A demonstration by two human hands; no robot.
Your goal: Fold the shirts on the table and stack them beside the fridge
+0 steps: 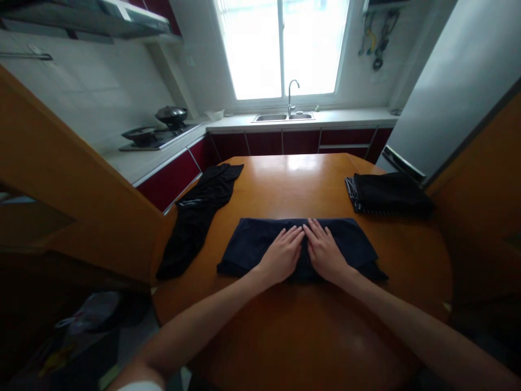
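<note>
A dark navy garment [252, 239], folded into a wide flat strip, lies across the near half of the wooden table [293, 187]. My left hand [283, 252] rests flat on its middle, fingers stretched out and pointing up and to the right. Beside it my right hand [324, 250] lies flat on the same cloth, fingers pointing up and to the left. The fingertips of both hands almost meet near the cloth's far edge. Neither hand grips anything. What kind of garment it is cannot be made out.
A loose black garment [203, 201] with a pale stripe lies along the table's left edge. Folded dark clothes [391, 194] are stacked at the right. Beyond the table are a counter with a sink [271, 117], a stove with pans [171, 115] and a fridge [451, 81].
</note>
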